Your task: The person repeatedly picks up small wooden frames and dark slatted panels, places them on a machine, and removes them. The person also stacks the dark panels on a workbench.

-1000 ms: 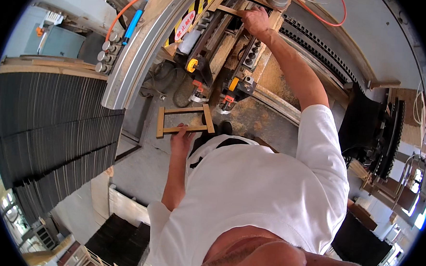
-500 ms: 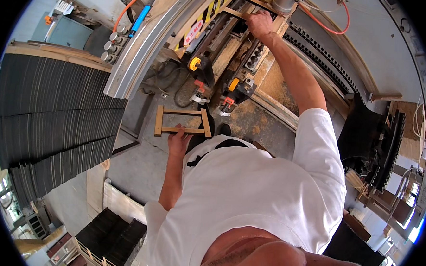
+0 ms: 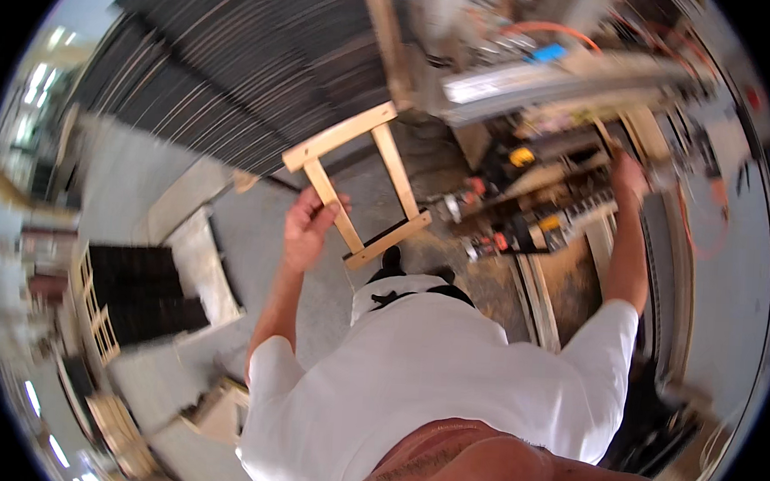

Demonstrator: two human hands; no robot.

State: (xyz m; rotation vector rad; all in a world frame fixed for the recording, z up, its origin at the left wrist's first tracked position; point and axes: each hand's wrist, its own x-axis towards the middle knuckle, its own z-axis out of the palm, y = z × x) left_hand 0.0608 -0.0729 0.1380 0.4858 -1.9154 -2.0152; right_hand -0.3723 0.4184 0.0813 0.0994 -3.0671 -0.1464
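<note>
My left hand (image 3: 310, 228) is closed round one rail of a small wooden frame (image 3: 338, 138), which it holds up tilted over the floor. The frame has two thicker end bars joined by two thinner rails. Out to the right, my right hand (image 3: 629, 179) reaches over a machine with yellow knobs and red-tipped clamps (image 3: 516, 239). Its fingers are closed at the end of a light wooden strip (image 3: 604, 133) on the machine. Blur and the hand itself hide the rest of that grip.
Stacked dark boards (image 3: 238, 50) rise at the far left. A rack of dark pieces (image 3: 142, 297) stands on the grey floor (image 3: 164, 394) at left. A metal rail (image 3: 576, 81) runs above the machine. An orange hose (image 3: 557, 27) curves behind it.
My view has swung to the left, so the machine appears farther right. The wooden frame in my left hand is raised and tilted. My right arm still reaches to the machine.
</note>
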